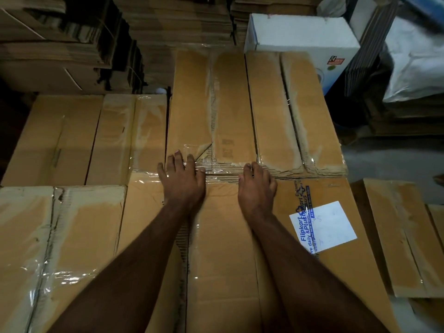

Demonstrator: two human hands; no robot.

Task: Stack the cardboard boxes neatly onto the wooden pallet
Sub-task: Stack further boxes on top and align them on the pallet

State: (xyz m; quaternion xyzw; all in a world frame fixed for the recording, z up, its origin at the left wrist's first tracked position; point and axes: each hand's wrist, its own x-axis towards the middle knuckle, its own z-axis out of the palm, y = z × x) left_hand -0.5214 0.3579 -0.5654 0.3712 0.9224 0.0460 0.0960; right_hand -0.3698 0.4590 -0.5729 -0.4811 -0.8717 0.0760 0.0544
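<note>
Several flattened stacks of corrugated card point(72, 42), dark and banded, piled behind the near box. Near box point(223, 248) itself broad, tan, lying flat under both forearms, taped along its seams, with blue Flipkart print and a white label point(323, 225) on its right part. Beyond its far edge, touching it, a taped bundle of long narrow boxes point(252, 109), laid side by side and running away from the viewer. Left of the bundle, a wide box point(60, 138) under clear tape; left of the near box, another taped box point(48, 248), close against it. Right of the near box, apart from it, a smaller box point(396, 236) lying lower down. Behind the bundle's right corner, a white carton point(305, 34) with a small red sticker. No telling whether a wooden pallet lies beneath, everything underneath being hidden.

Both bare forearms stretched straight forward over the near box. Left hand point(182, 179) palm down, fingers spread and slightly curled, fingertips on the bundle's near edge. Right hand point(258, 186) palm down beside it, fingers bent over the same edge, gripping nothing closed. Hands apart, level with each other.
</note>
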